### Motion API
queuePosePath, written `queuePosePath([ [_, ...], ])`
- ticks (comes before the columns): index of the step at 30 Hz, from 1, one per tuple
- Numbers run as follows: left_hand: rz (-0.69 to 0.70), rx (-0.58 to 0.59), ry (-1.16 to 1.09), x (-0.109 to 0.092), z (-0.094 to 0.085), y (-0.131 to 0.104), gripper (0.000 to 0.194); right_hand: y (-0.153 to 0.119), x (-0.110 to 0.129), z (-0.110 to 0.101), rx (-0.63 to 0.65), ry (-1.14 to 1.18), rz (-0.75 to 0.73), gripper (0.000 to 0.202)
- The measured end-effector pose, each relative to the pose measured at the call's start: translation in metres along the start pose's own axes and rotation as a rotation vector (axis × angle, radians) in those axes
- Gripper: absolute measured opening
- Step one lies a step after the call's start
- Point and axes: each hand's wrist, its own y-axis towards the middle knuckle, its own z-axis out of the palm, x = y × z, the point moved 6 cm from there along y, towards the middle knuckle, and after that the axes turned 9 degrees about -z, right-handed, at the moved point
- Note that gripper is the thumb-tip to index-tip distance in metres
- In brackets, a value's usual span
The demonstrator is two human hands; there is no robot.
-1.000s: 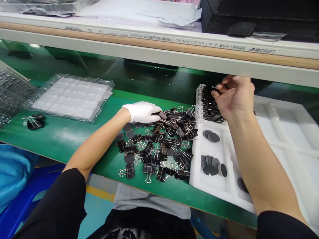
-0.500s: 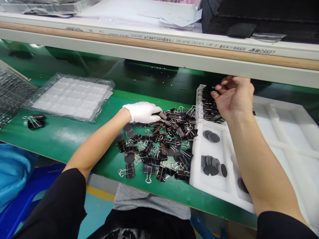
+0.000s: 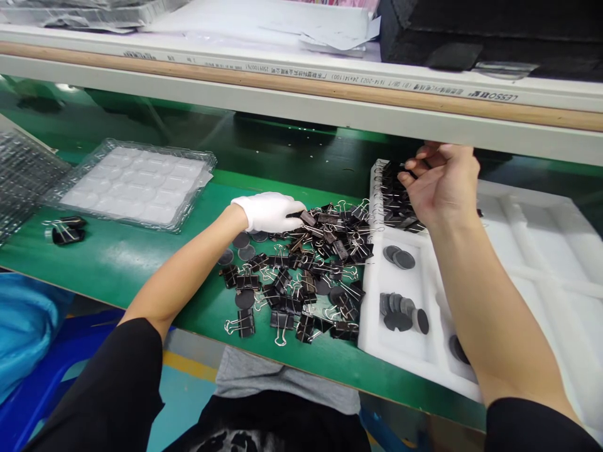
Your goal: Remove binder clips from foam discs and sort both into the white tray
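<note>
My left hand (image 3: 273, 212), in a white glove, is at the left edge of a heap of black binder clips (image 3: 325, 235) on the green table. Its thumb and fingertips close on a binder clip (image 3: 308, 218) at the top of the heap. Several dark round discs (image 3: 244, 299) lie among the clips. Bare, with the palm turned up, my right hand (image 3: 443, 182) is over the far left compartment of a white tray (image 3: 370, 320), beside more binder clips (image 3: 396, 198). Its fingers are curled and partly hidden under the shelf; a small dark bit shows by the fingertips.
A shelf edge (image 3: 301, 94) runs low across the back, above my right hand. Dark discs (image 3: 400, 307) sit in the tray's nearer compartments. To the left are a clear plastic tray (image 3: 136, 185), stacked plastic trays (image 3: 23, 182) and loose clips (image 3: 68, 231).
</note>
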Motion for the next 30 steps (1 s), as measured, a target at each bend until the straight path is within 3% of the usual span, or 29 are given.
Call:
queuePosePath([
  [16,-0.016,0.016,0.01,-0.0005,-0.0005,-0.0003,0.052,-0.0005,0.0036,0.0001,-0.02,-0.041,-0.011,0.015],
  [30,-0.011,0.012,0.009,0.0005,0.0009,0.0001,0.053,-0.0012,0.0036,-0.0007,-0.031,-0.047,-0.02,0.027],
])
